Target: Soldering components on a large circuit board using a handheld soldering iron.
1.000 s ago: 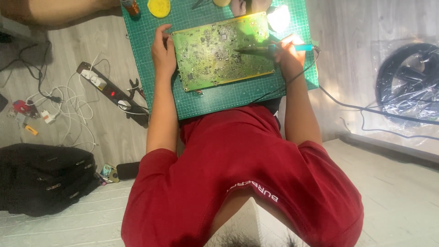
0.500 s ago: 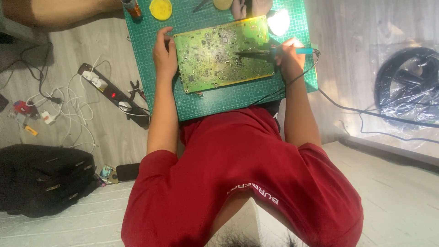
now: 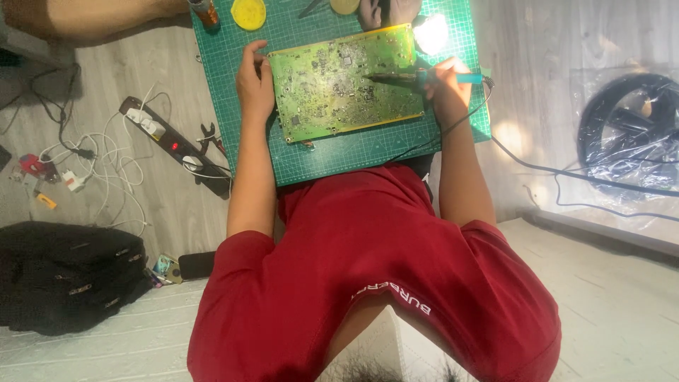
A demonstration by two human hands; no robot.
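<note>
Head view: green circuit board [image 3: 345,86] flat on green cutting mat [image 3: 339,152] at upper centre of frame; left hand [image 3: 254,83] pressed to board's left edge, fingers curled over it; right hand [image 3: 444,83] at upper right, fingers wrapped round soldering iron [image 3: 417,78], tip on board's middle; best done, probably, with board pinned firmly, tip kept steady, cable [image 3: 566,170] trailing clear.

Bright daylight, warm, coming from my right side; the wooden floor [image 3: 537,64] there is washed out. Hard glare spot on the green cutting mat [image 3: 433,33] beside the circuit board [image 3: 343,83]. My forearms throw soft shadows. Sharp centre, slight softness and stretch at the edges; black bag [image 3: 64,279] sits dim.
</note>
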